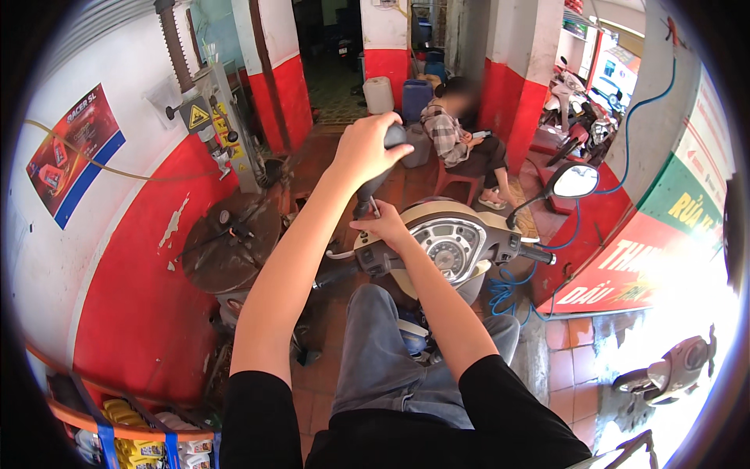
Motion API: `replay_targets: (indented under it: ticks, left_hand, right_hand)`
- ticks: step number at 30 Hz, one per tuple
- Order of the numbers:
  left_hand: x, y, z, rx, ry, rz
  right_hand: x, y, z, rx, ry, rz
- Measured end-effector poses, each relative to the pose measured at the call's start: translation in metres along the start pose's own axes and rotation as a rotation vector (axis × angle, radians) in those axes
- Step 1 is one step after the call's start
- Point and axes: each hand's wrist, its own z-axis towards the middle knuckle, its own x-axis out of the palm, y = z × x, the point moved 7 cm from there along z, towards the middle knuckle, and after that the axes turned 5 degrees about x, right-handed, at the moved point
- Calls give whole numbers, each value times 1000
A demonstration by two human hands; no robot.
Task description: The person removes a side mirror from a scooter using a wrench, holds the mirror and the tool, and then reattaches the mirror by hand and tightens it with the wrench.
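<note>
My left hand (367, 148) is closed around a black rounded side mirror (396, 136), which I see from its edge and back. Its black stem (365, 202) slants down toward the left side of the scooter's handlebar. Lower down, the fingers of my right hand (383, 224) are pinched together around a thin silver piece (375, 208) beside the stem, and they partly hide it. Just right of that hand lies the scooter's round instrument panel (447, 248) in its beige and grey handlebar cover. The right-hand mirror (576, 180) stands on its own black stem.
A person (449, 133) sits on a red stool (455, 181) beyond the handlebar. Left stands a dark round-topped machine (234, 246) with a gauge. Bottles fill a shelf (101, 422) at lower left. A blue hose (512, 293) coils at right. Another scooter (676, 371) stands outside.
</note>
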Motion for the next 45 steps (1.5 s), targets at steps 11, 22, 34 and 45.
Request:
replay_targets:
  ticks: [11,22,34,45]
  left_hand:
    - [52,113,26,-3,-117,91]
    - [102,170,-103,-1016,-151,-930]
    - [119,160,-150,-941,-110,-1606]
    - [82,127,-208,-766,-547,-1638]
  right_hand:
    - [-7,-6,10,-192,-249,-164]
    - [-9,-5,9,-125,-276,-163]
    - [5,-5,14,-118,-77,-135]
    - [7,4,3,-255,-154,-227]
